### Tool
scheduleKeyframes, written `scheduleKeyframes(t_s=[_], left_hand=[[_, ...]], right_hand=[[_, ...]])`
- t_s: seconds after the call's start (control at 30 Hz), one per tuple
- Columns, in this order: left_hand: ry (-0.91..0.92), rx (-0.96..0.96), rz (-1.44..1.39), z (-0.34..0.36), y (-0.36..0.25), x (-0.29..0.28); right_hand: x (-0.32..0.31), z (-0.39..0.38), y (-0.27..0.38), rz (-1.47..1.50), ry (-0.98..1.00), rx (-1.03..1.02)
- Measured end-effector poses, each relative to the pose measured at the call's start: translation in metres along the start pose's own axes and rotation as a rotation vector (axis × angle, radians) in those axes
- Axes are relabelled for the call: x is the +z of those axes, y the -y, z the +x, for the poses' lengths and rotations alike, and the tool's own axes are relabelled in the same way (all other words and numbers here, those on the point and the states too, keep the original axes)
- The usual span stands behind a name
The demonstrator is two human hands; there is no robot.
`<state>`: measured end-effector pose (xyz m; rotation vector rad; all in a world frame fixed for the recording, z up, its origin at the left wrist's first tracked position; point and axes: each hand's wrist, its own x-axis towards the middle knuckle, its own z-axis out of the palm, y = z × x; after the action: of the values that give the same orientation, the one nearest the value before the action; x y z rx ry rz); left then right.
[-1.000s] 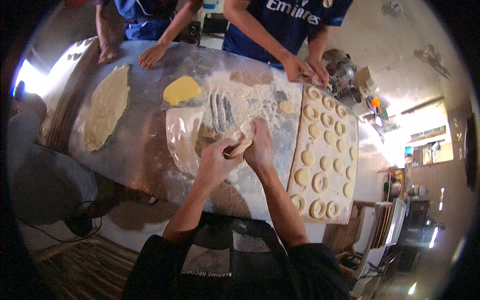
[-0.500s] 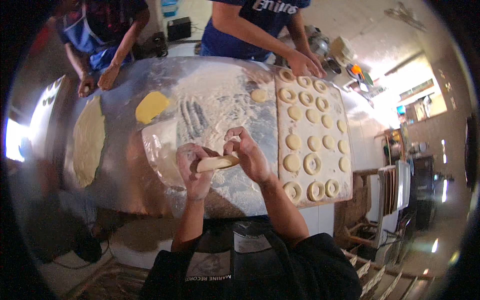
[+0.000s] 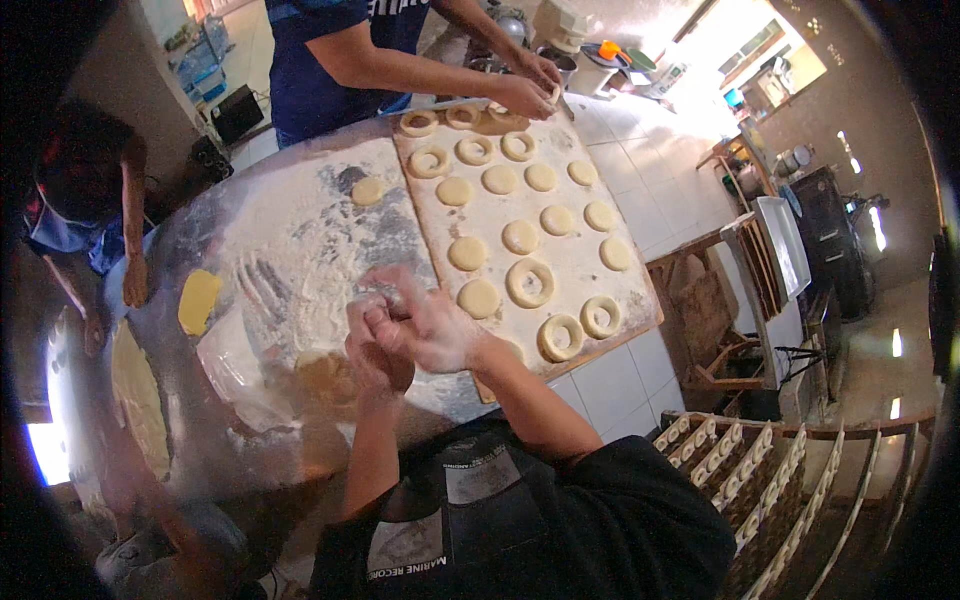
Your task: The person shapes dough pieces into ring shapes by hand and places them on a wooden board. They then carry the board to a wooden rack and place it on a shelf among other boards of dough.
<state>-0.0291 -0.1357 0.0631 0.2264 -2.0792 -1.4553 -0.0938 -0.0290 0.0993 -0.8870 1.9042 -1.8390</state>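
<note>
My left hand (image 3: 380, 350) and my right hand (image 3: 440, 325) are together above the near part of the floury table, just left of the dough board. The left fingers are curled in, and the right hand lies against them, smeared by motion. Whatever is between them, if anything, is hidden. Beside my right hand, the wooden board (image 3: 425, 225) bears dough discs (image 3: 479, 298) and dough rings (image 3: 529, 283) in rows. My right forearm crosses its near left corner.
Across the table, a person in a blue shirt (image 3: 340, 60) handles a dough ring over the board's far edge. Another person (image 3: 85, 190) stands at the far left. Yellow dough (image 3: 200, 302) and a rolled dough sheet (image 3: 138, 395) lie left. A rack with dough rings (image 3: 715, 455) is at lower right.
The dough piece that was between my hands no longer shows; my hands have closed together. My view has swung right, bringing the board nearer the middle. The blue-shirted person has lifted a dough ring.
</note>
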Motion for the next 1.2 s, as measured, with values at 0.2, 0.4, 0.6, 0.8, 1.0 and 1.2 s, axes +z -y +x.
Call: scheduleKeyframes(t_s=[0.2,0.4,0.6,0.8,1.0,1.2], left_hand=[[0.16,-0.058,-0.104,-0.004,-0.017,0.091],[0.252,0.167,-0.097,-0.001,-0.068,0.181],[0.397,0.049,0.116,-0.003,-0.085,0.233],[0.353,0.138,0.137,-0.008,-0.089,0.274],[0.367,0.066,0.327,-0.009,-0.081,0.295],[0.4,-0.244,0.101,0.0,-0.06,0.307]], right_hand=[[-0.087,-0.04,-0.006,0.083,-0.197,-0.008],[-0.159,-0.073,-0.029,0.576,-0.362,0.04],[-0.225,-0.1,-0.024,0.985,-0.449,-0.063],[-0.263,-0.122,-0.056,0.789,-0.403,0.129],[-0.279,-0.119,-0.044,0.535,-0.424,0.208],[-0.313,-0.113,-0.056,0.491,-0.348,0.419]])
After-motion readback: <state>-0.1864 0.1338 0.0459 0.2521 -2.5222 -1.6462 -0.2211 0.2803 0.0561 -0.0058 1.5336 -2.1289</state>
